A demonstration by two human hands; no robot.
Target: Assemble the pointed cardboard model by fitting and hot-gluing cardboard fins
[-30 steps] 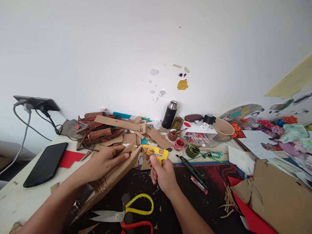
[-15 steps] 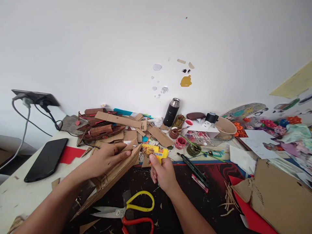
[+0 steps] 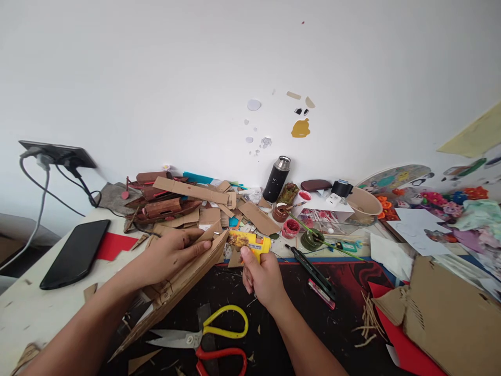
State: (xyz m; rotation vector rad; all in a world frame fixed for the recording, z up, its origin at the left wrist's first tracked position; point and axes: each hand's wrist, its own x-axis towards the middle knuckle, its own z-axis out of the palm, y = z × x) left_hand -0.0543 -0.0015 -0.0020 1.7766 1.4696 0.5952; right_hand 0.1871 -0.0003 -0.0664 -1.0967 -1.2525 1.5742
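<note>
My left hand [image 3: 172, 254] presses down on a long pointed cardboard piece [image 3: 178, 284] shaped like a boat hull, fingers wrapped over its upper edge. My right hand [image 3: 263, 277] grips a yellow glue gun [image 3: 250, 243], its nozzle pointing left at the tip of the cardboard piece. Both hands hover above a black and red mat [image 3: 282, 308].
Yellow-handled scissors [image 3: 203, 334] and red-handled scissors [image 3: 221, 360] lie near the front. A black phone [image 3: 74, 253] rests at left, a craft knife [image 3: 313, 274] right of my hand. Cardboard scraps [image 3: 188, 201], a black flask [image 3: 277, 178], paint pots [image 3: 289, 228] and a large cardboard sheet [image 3: 446, 313] crowd the table.
The view has shifted slightly; both hands keep their hold, and the glue gun stays at the cardboard tip.
</note>
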